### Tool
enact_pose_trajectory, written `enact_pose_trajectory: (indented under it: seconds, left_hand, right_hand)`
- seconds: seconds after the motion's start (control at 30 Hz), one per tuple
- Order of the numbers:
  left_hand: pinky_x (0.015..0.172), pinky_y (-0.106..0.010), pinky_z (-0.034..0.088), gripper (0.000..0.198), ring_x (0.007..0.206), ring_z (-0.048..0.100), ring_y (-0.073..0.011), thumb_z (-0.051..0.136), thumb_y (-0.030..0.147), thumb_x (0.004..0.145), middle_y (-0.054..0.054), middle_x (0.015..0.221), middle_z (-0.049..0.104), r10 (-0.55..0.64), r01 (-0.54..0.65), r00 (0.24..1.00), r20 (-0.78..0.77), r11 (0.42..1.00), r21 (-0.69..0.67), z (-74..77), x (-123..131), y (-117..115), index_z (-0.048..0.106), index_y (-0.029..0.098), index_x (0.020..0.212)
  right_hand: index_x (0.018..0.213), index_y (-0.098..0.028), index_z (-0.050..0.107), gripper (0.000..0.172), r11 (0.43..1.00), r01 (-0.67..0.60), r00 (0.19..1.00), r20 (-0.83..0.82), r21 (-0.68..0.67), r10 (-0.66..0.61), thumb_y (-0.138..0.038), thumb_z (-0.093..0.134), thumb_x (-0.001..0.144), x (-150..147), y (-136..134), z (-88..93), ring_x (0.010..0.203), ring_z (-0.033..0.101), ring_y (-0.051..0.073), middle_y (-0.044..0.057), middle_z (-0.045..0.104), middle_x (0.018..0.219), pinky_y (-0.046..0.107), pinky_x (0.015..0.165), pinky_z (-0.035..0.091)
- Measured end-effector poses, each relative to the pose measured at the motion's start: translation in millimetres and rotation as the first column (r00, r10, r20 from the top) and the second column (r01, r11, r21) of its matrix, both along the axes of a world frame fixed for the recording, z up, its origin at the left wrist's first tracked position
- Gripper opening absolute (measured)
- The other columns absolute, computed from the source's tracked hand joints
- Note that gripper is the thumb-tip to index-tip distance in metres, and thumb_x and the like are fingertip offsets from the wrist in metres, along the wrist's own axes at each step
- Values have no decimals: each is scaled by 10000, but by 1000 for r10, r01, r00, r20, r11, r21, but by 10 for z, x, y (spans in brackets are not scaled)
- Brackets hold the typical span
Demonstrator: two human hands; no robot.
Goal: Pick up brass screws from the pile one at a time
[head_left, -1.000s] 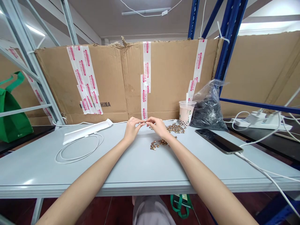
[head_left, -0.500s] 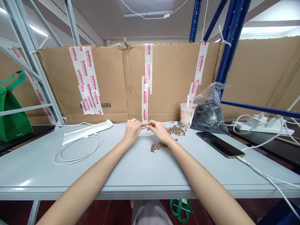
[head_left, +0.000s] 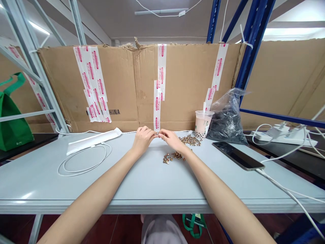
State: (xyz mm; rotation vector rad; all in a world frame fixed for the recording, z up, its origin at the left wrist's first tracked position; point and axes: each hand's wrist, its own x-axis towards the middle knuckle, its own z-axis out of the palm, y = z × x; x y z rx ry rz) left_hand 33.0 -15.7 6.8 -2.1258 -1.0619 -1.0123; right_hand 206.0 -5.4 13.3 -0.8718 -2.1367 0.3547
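Both hands are brought close together over the far part of the grey table (head_left: 157, 183), with the fingers bent inward and the fingertips nearly meeting. A small metal piece (head_left: 156, 134) is pinched there, between the fingertips of the left hand (head_left: 143, 139) and those of the right hand (head_left: 171, 139). The piece is mostly covered by the fingers, so its exact shape cannot be told. How firmly it is gripped by each hand cannot be told either.

A few brass-coloured screws (head_left: 166, 158) are scattered on the table, nearer the edge than the right hand; the heap beside them is partly hidden by the right wrist. A wider heap of small brass-coloured parts (head_left: 191, 140) is spread beyond the right forearm, just beside a plastic cup (head_left: 201, 126), in which a pale drink with dark pearls and a straw is held. A clear plastic bag (head_left: 225, 123), filled with dark material, is set next to the cup. A phone (head_left: 237, 155) is laid screen up in front of the bag, with white cables run from its near end.

On the left, a white paper sleeve (head_left: 93, 140) is laid flat near a loosely coiled white cable (head_left: 85, 171). The back of the table is closed off by a cardboard sheet (head_left: 116, 81), which is patched with strips of printed tape (head_left: 161, 73).
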Motion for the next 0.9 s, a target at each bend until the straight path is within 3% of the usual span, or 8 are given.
enact_pose_trajectory:
  seconds: [0.2,0.43,0.9]
  left_hand:
    - [715,-319,292,241,749,477,-179,456,349,864,-30,710,636,88,-61,980,-180,986,152,11,-9,26,613,179,795]
    - [715,-316,293,217,736,482,-175,457,332,868,-32,732,644,87,-60,983,-161,985,162,2,-18,30,604,179,827]
    - [738,-318,300,219,707,497,-153,460,340,868,-10,722,664,-13,22,997,-75,991,130,-10,-9,19,610,184,837]
  right_hand:
    - [811,-186,551,260,991,116,989,88,72,-122,-377,385,868,-15,-14,-7,720,500,140,23,607,828,228,617,303]
    - [831,-199,554,276,985,165,981,94,54,-169,-396,366,874,-6,-11,-15,684,507,143,14,614,784,227,599,296]
    - [741,-174,512,293,1000,6,1000,15,-2,-6,-391,362,868,-6,2,-13,601,423,108,-14,508,647,212,578,275]
